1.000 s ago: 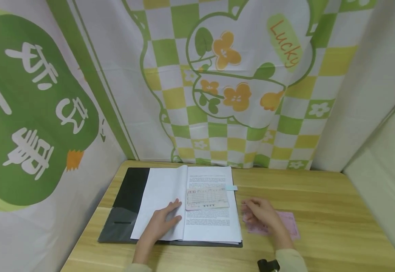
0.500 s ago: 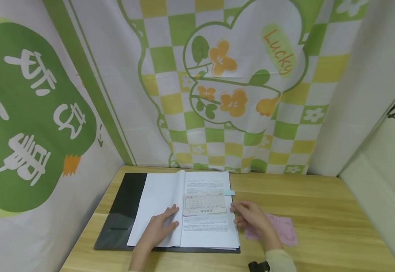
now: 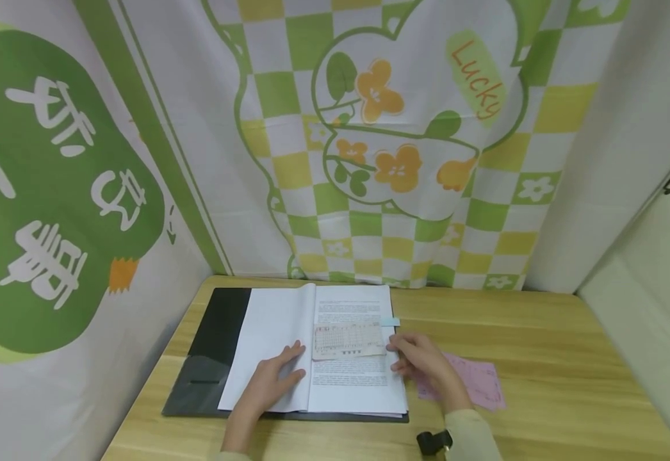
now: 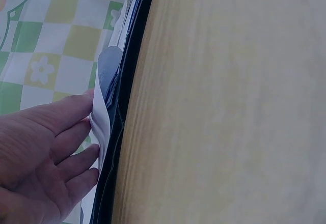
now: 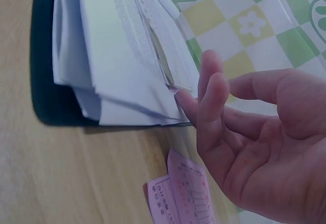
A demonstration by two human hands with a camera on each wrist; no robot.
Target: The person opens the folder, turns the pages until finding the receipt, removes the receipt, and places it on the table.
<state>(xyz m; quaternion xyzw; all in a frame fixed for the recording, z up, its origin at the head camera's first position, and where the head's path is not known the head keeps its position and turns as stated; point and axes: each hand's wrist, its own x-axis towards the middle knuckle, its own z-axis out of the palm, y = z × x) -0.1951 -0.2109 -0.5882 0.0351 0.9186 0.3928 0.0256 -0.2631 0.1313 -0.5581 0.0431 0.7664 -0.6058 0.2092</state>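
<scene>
My left hand [image 3: 269, 383] rests on the blank left page [image 3: 270, 320] of an open document folder, fingers spread near the fold. In the left wrist view, its fingertips [image 4: 90, 99] touch a curling sheet. A printed slip [image 3: 349, 339], like a receipt, lies on the printed right page [image 3: 358, 396]. At the slip's right edge is my right hand [image 3: 424, 362], fingers loosely bent. The right wrist view has one fingertip at the slip's corner [image 5: 175, 88], where the thumb tip is hidden. Pink slips [image 3: 479, 382] lie on the table, partly under the right hand.
The folder's dark cover [image 3: 205, 378] shows along the left and bottom. A pale blue tab [image 3: 391, 322] sticks out from the right page. Wooden table [image 3: 565, 371] surrounds it. Patterned curtains [image 3: 398, 192] hang behind and at the sides.
My right hand has moved left from over the pink slips to the printed slip's right edge, where the slip's lower corner now looks slightly raised. My left hand stays on the left page.
</scene>
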